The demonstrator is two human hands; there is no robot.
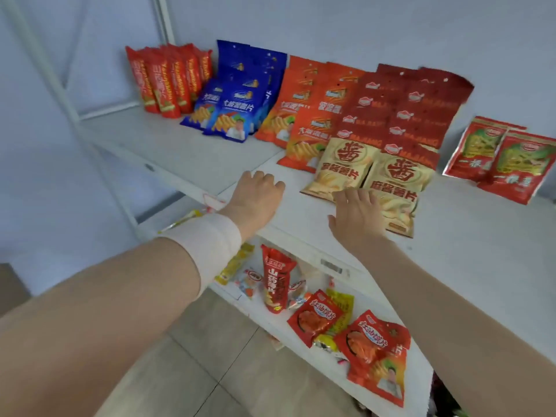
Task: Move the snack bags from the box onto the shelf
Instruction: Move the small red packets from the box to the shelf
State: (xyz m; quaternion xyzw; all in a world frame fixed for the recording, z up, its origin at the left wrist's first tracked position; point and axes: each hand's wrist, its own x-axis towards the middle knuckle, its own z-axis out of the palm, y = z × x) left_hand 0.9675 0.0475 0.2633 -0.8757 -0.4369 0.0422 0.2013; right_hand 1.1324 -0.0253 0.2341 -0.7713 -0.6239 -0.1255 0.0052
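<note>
On the white shelf (pixel 186 158) stand rows of snack bags: red tall bags (pixel 165 82), blue bags (pixel 237 100), orange bags (pixel 304 115), dark red bags (pixel 403 109) and cream bags (pixel 397 182) in front. My left hand (pixel 255 200), its wrist wrapped in a pale band, hovers over the shelf's front edge with loosely curled fingers and holds nothing. My right hand (pixel 358 218) lies with spread fingers on the lower left part of the front cream bag. The box is out of view.
Two red-and-green bags (pixel 493 158) lean on the wall at the right. A lower shelf (pixel 421 365) carries several red, yellow and mixed snack bags, among them a tall red bag (pixel 276 281). A white upright frame (pixel 90 94) stands at the left. Tiled floor lies below.
</note>
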